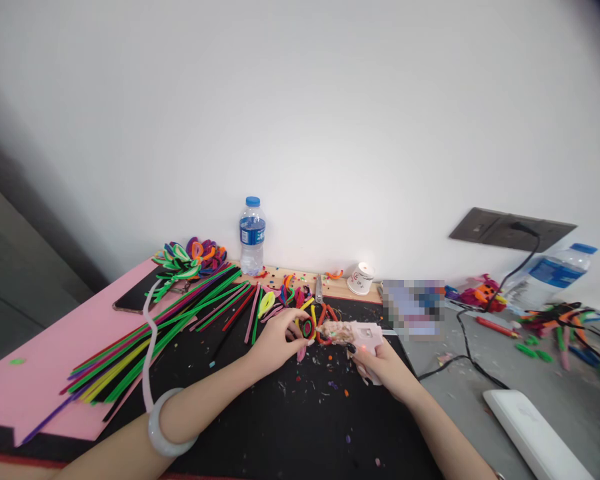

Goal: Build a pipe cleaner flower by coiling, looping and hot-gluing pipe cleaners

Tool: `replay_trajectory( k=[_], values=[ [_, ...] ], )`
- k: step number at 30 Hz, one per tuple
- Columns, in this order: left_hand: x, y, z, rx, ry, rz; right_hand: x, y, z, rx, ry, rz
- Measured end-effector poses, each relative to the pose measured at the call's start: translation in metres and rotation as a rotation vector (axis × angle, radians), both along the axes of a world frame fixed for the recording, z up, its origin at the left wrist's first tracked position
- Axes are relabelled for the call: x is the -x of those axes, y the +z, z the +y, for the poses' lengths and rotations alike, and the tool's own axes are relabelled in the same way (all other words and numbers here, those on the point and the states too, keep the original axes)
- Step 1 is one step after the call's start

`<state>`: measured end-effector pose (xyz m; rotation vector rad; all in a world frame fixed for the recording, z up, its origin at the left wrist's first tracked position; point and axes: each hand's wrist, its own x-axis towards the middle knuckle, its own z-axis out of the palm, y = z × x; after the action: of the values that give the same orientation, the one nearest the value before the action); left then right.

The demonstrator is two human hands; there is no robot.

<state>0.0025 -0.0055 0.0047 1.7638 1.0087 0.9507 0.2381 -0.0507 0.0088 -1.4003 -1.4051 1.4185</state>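
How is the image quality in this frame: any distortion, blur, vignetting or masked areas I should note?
Head view: wide-angle bending curves the table edge, corners darken, strongest upper right; even soft daylight, little shadow; a pixelated block sits behind the glue gun; left hand and right hand are sharp, right-edge clutter soft.

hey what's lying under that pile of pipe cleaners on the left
The pipe cleaners lie across a pink sheet and a black mat. A phone pokes out at their far end. Whatever else they cover is hidden.
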Motion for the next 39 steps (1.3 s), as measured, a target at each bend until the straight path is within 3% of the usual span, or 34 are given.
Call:
replay_trajectory(
  k=[21, 39],
  values=[
    [-0.0005, -0.0006, 0.0019, -0.019, 0.050, 0.005, 0.0045, 0.0061, -0.0035, -0.001, 0.007, -0.070],
    [-0.0008, 0.0001, 0.0001, -0.029, 0.055, 0.002, 0.0000, -0.0010, -0.0014, -0.022, -0.014, -0.054]
  ],
)
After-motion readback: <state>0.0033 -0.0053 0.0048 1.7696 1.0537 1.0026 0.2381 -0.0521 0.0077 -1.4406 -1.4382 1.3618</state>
